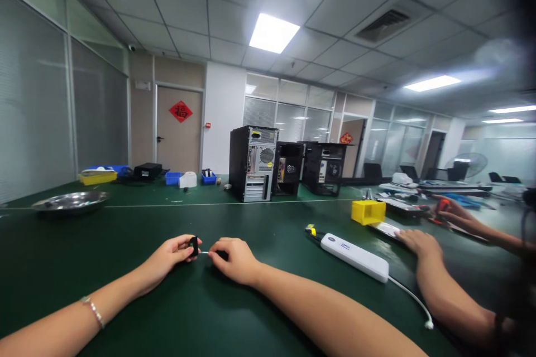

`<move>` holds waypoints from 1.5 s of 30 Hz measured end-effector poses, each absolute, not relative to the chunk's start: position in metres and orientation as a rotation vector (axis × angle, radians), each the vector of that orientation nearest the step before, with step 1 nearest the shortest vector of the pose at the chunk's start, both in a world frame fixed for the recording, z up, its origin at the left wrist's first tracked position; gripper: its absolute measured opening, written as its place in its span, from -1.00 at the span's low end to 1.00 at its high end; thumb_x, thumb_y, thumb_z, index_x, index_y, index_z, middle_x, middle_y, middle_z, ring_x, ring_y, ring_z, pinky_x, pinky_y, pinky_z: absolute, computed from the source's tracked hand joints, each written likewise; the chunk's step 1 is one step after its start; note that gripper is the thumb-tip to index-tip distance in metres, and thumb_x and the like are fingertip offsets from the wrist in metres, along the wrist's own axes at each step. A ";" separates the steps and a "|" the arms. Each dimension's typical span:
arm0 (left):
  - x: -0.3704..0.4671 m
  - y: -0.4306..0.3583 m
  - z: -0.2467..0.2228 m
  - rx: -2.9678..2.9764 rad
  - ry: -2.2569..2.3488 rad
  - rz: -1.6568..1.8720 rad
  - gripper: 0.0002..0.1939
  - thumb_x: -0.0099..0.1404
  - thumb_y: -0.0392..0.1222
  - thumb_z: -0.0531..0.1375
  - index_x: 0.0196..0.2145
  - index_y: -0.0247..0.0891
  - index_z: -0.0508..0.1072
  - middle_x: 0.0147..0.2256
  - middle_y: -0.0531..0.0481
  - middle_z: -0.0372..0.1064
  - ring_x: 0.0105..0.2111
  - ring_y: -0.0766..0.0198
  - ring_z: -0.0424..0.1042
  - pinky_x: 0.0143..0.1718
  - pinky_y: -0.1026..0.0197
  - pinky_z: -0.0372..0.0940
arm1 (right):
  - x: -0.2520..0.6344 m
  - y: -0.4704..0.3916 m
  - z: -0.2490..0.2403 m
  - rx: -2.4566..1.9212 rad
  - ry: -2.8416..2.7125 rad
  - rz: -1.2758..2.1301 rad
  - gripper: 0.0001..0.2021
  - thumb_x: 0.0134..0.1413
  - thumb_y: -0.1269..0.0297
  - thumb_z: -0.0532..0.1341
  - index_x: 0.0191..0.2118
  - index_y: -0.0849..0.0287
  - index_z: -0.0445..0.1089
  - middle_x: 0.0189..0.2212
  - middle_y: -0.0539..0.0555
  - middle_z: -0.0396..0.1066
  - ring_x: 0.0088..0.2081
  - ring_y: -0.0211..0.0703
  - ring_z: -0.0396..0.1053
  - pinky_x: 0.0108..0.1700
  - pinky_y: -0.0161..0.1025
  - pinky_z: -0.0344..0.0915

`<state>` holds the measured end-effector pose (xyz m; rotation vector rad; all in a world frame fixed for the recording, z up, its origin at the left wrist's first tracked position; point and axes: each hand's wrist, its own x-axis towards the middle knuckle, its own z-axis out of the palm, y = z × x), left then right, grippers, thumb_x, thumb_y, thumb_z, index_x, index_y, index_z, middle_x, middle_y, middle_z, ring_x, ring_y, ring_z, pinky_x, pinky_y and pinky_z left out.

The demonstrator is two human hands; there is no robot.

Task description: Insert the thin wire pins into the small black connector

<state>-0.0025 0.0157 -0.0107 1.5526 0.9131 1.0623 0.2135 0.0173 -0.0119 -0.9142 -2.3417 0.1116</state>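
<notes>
My left hand (178,254) pinches a small black part (193,246) above the green table (138,234). Just right of it, my right hand (237,259) is closed around the dark handle of a screwdriver (205,252). The thin metal shaft points left and reaches the black part; whether its tip touches is too small to tell. Both hands are close together, low in the middle of the view.
Computer cases (251,164) stand across the table. A white power strip (355,256) and a yellow bin (368,212) lie right of my hands. A metal tray (71,202) is far left. Another person's hands (422,242) work at the right.
</notes>
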 end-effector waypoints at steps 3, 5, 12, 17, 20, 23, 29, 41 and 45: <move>-0.002 0.015 -0.011 1.546 0.917 1.055 -0.58 0.04 0.00 0.33 -0.19 -0.30 0.47 -0.35 -0.04 0.43 -0.32 0.18 0.36 -0.24 0.19 0.22 | 0.214 0.017 -0.012 -0.918 -2.347 0.114 -0.83 0.20 0.26 0.12 -0.26 0.10 0.47 -0.35 0.00 0.47 -0.31 -0.26 0.39 -0.25 -0.37 0.21; -0.002 0.014 -0.010 1.526 0.916 1.052 -0.54 0.04 0.00 0.34 -0.14 -0.29 0.45 -0.33 -0.05 0.44 -0.29 0.17 0.37 -0.21 0.18 0.22 | 0.213 0.016 -0.011 -0.922 -2.349 0.117 -0.83 0.20 0.26 0.12 -0.26 0.10 0.47 -0.34 0.00 0.47 -0.30 -0.25 0.39 -0.24 -0.37 0.21; 0.000 0.010 -0.007 1.524 0.910 1.051 -0.44 0.10 0.03 0.30 0.01 -0.27 0.34 -0.31 -0.05 0.44 -0.26 0.18 0.38 -0.19 0.19 0.22 | 0.213 0.016 -0.010 -0.915 -2.349 0.137 -0.82 0.20 0.27 0.12 -0.26 0.12 0.48 -0.36 0.01 0.46 -0.32 -0.26 0.39 -0.25 -0.37 0.21; 0.001 0.010 -0.005 1.539 0.938 1.078 -0.42 0.13 0.04 0.26 0.06 -0.29 0.36 -0.35 -0.04 0.43 -0.30 0.20 0.36 -0.23 0.20 0.21 | 0.214 0.018 -0.013 -0.904 -2.330 0.139 -0.81 0.20 0.26 0.12 -0.27 0.12 0.48 -0.38 0.01 0.45 -0.33 -0.26 0.38 -0.26 -0.36 0.20; 0.003 0.007 -0.004 1.485 0.930 1.079 -0.43 0.14 0.04 0.24 0.05 -0.30 0.38 -0.37 -0.04 0.43 -0.32 0.20 0.36 -0.24 0.19 0.21 | 0.214 0.019 -0.013 -0.899 -2.322 0.130 -0.81 0.20 0.27 0.11 -0.28 0.12 0.48 -0.39 0.01 0.45 -0.33 -0.26 0.38 -0.26 -0.36 0.19; 0.003 0.006 -0.003 1.453 0.927 1.087 -0.45 0.13 0.01 0.24 0.04 -0.29 0.39 -0.40 -0.03 0.41 -0.33 0.20 0.36 -0.23 0.19 0.22 | 0.213 0.018 -0.012 -0.906 -2.316 0.128 -0.81 0.20 0.27 0.12 -0.28 0.12 0.48 -0.39 0.00 0.44 -0.34 -0.27 0.37 -0.27 -0.37 0.19; 0.002 0.006 -0.003 1.544 0.970 1.075 -0.49 0.13 -0.04 0.24 0.03 -0.24 0.42 -0.37 0.02 0.38 -0.35 0.24 0.34 -0.26 0.21 0.21 | 0.212 0.018 -0.012 -0.908 -2.311 0.129 -0.82 0.21 0.26 0.11 -0.28 0.12 0.47 -0.39 0.00 0.44 -0.33 -0.26 0.37 -0.26 -0.36 0.19; 0.002 0.007 -0.004 1.649 0.990 1.057 -0.61 0.11 0.03 0.26 -0.18 -0.25 0.41 -0.40 0.02 0.40 -0.35 0.22 0.36 -0.30 0.22 0.21 | 0.214 0.016 -0.010 -0.902 -2.267 0.121 -0.83 0.23 0.29 0.09 -0.20 0.10 0.43 -0.31 0.01 0.41 -0.28 -0.26 0.36 -0.22 -0.37 0.21; 0.002 0.007 -0.003 1.683 1.005 1.064 -0.64 0.09 0.02 0.27 -0.21 -0.26 0.44 -0.39 0.02 0.40 -0.36 0.22 0.36 -0.27 0.21 0.23 | 0.214 0.017 -0.011 -0.899 -2.254 0.146 -0.82 0.23 0.29 0.09 -0.20 0.10 0.44 -0.30 0.02 0.41 -0.26 -0.25 0.36 -0.20 -0.35 0.21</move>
